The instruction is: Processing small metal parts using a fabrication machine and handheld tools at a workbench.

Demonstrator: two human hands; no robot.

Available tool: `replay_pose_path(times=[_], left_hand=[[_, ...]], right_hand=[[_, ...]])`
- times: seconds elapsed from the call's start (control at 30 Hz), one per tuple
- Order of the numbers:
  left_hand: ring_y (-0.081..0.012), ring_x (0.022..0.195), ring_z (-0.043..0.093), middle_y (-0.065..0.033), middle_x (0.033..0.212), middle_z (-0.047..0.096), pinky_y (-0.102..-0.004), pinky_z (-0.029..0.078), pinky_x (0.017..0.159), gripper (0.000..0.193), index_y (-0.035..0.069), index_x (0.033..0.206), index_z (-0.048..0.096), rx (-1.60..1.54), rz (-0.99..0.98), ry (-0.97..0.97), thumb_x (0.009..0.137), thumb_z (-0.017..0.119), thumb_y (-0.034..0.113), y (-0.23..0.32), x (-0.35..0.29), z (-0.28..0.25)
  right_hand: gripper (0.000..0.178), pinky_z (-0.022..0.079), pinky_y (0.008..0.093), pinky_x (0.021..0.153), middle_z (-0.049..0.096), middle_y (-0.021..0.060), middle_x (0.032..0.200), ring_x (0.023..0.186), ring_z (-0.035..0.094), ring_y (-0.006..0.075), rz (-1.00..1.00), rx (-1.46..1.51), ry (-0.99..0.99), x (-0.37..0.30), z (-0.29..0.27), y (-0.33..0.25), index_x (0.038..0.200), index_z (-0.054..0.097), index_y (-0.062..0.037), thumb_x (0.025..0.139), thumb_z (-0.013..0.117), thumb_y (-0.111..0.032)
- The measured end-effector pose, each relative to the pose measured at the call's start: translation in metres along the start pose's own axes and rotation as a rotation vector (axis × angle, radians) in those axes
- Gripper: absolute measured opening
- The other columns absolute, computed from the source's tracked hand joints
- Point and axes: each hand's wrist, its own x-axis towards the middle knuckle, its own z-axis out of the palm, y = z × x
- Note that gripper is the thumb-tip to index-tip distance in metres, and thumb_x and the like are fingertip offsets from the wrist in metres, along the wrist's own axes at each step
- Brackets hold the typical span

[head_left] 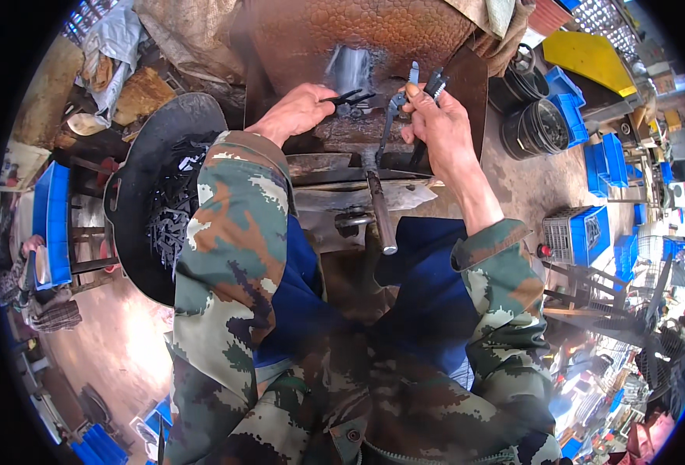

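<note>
My left hand (300, 108) is closed on a slim black metal piece (349, 98) with a forked end, in front of a rust-brown panel. To its right, my right hand (442, 128) is closed on a dark grey metal piece (393, 112) with a curved, jaw-like upper part. A black part with a toothed edge (436, 83) also shows at these fingers; whether it is joined to the grey piece I cannot tell. Between and below the hands, a round steel bar (382, 213) sticks out toward me from the scarred work stand (327, 143).
At my left, a black rubber basin (133, 232) holds a heap of dark metal pieces. Black buckets (535, 128) and blue crates (586, 236) stand at the right. The brown panel (296, 35) with a pale grey patch rises behind the hands. Another person's hand (32, 246) shows at far left.
</note>
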Motion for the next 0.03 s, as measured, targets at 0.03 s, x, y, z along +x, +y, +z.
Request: replay_pose_path(times=[0.03], left_hand=[[-0.0238, 0.115, 0.057, -0.0186, 0.122, 0.061, -0.0304, 0.043, 0.097, 0.040, 0.008, 0.126, 0.063, 0.024, 0.015, -0.075, 0.091, 0.064, 0.027, 0.0139, -0.0025, -0.0057]], right_hand=[[0.021, 0.046, 0.0271, 0.051, 0.055, 0.0032, 0.077, 0.055, 0.043, 0.0071, 0.005, 0.030, 0.009, 0.0012, -0.0028, 0.0011, 0.104, 0.061, -0.0010, 0.096, 0.064, -0.021]])
